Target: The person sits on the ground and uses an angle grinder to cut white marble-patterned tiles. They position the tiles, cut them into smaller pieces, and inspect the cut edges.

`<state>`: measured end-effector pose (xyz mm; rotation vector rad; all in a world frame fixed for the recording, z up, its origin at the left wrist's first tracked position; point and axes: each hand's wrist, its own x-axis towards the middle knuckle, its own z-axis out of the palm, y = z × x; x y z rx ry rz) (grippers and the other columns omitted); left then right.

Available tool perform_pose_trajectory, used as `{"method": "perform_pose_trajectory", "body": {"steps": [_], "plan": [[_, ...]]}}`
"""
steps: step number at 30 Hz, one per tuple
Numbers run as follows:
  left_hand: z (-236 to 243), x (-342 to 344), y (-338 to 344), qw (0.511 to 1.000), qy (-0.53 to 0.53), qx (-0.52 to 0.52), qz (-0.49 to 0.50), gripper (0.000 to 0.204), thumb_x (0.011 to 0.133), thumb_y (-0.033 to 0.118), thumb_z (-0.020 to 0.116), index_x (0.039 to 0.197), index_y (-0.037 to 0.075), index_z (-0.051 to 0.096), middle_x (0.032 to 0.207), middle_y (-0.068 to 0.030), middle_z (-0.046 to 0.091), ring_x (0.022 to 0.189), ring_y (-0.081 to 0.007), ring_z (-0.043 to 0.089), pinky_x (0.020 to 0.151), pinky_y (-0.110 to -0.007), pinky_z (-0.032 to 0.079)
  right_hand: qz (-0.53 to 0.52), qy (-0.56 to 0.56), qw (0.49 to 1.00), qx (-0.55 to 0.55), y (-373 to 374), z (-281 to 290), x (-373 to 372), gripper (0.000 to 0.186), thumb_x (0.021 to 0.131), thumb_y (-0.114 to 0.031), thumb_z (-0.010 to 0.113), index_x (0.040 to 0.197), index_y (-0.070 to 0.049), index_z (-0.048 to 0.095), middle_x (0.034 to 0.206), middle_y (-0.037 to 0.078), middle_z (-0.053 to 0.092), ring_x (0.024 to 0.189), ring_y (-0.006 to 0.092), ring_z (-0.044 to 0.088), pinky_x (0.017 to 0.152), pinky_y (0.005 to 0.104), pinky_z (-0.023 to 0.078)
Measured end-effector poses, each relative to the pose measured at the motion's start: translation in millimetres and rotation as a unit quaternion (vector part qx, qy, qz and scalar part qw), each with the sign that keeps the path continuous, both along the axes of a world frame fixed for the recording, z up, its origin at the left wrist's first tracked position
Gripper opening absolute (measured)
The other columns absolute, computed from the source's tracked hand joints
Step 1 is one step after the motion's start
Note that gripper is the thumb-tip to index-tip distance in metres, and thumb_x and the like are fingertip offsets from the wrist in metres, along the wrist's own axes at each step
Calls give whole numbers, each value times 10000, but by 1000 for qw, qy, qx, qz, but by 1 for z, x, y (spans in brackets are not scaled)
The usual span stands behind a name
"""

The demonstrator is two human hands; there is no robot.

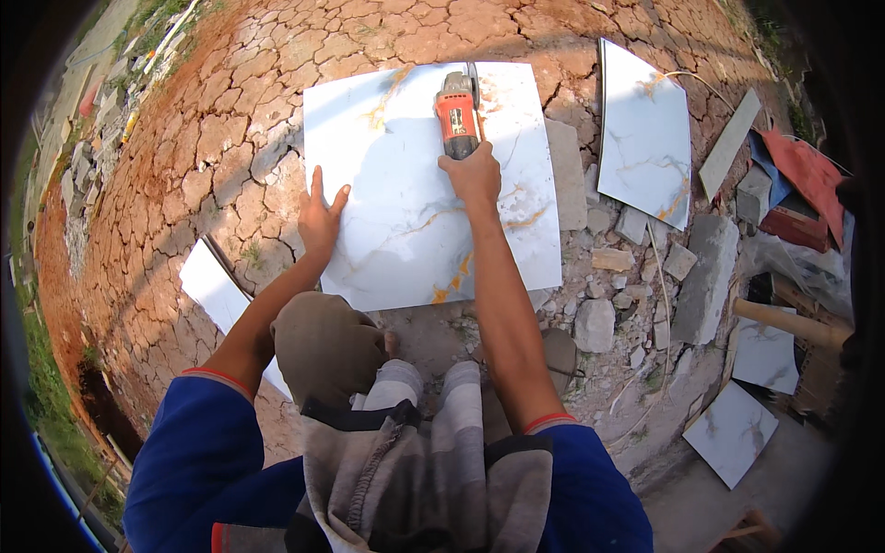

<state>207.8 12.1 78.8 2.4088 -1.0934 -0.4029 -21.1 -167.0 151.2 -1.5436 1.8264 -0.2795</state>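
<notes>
Knees [369,369] crouched near us, left hand [319,221] pressed flat, fingers spread, on the marble tile's [406,230] left edge. Right hand [474,173] grips the orange angle grinder [458,115] at the tile's far side; spare tile [645,129] lies right.

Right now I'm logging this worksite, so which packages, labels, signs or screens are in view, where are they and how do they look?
Label: a small pale rectangular sticker on the orange-and-grey angle grinder, which the right hand grips on the large white marble-patterned tile.
Packages, signs, screens: none visible.
</notes>
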Motion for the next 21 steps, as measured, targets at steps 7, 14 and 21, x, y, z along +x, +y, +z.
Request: {"method": "perform_pose_trajectory", "body": {"steps": [7, 14, 21], "plan": [[-3, 2, -1, 999, -5, 31, 16, 780, 967, 598, 649, 1608, 229, 400, 1066, -181, 597, 951, -342, 617, 851, -459, 508, 18, 14, 1000, 6, 6, 4, -6, 694, 705, -362, 823, 1179, 59, 542, 1025, 266, 720, 949, 425, 722, 851, 496, 577], [-10, 2, -2, 999, -10, 23, 47, 793, 919, 669, 662, 1576, 274, 460, 1040, -168, 636, 929, -330, 649, 796, -463, 528, 26, 17, 1000, -3, 26, 4, -20, 650, 719, -349, 809, 1140, 66, 540, 993, 264, 711, 920, 434, 717, 834, 505, 575], [-23, 8, -3, 998, -29, -4, 59, 778, 909, 713, 636, 1543, 276, 521, 985, -170, 652, 898, -326, 661, 798, -465, 531, 33, 0, 999, -10, 52, 3, -37, 632, 711, -325, 814, 1119, 66, 531, 991, 262, 700, 896, 439, 713, 820, 510, 575]]}}
